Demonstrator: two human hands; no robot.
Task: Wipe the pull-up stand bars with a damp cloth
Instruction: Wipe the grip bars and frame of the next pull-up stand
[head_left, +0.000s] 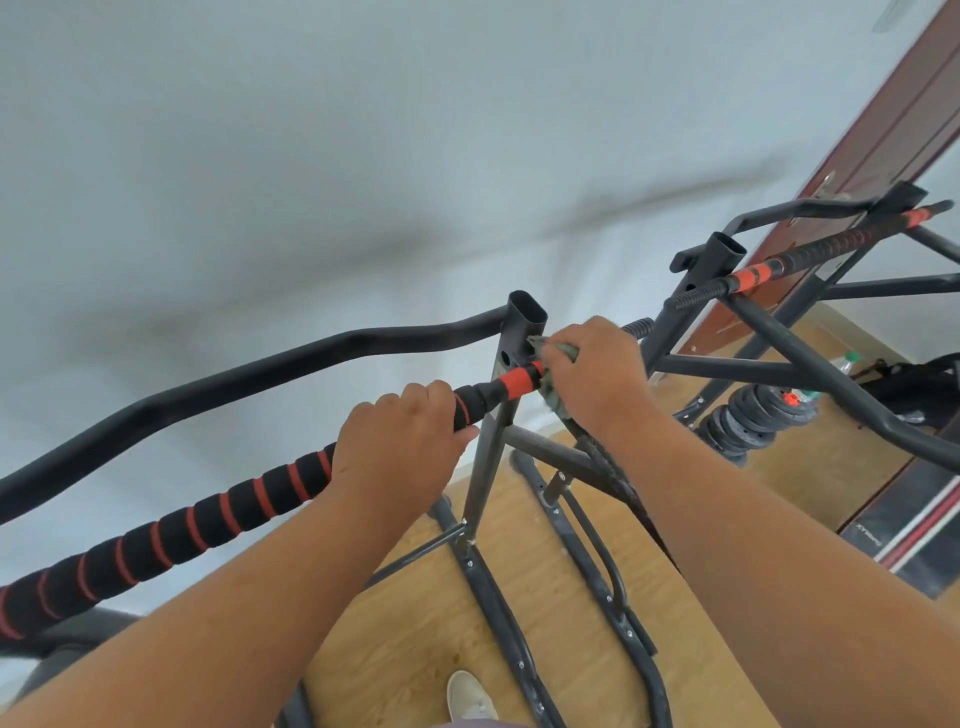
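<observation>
left hand: the left hand (400, 441) wraps its grip around the foam bar (208, 514), fingers curled over the top, right where the black-and-red striped padding runs up toward the upright.
right hand: the right hand (597, 374) has its grip bunched around the cloth (558, 364), pressing it onto the bar just past the solid red sleeve (519, 381).
cloth: grey-green, crumpled, mostly hidden under the fingers, a tail hanging below the bar beside the upright post (524, 322).
pull-up stand: dark metal frame (483, 467), open-topped post at the joint, a curved black bar (260, 369) sweeping off to the left behind the foam one.
far side: a second padded bar (810, 254) with red bands sits well apart, upper right, on its own post.
floor: wooden floor (415, 623) far below, a stack of weight plates (753, 415) near the frame's legs, a light shoe (470, 696) at the bottom edge.
backdrop: pale wall (311, 156), a brown door (883, 135) on the right.
</observation>
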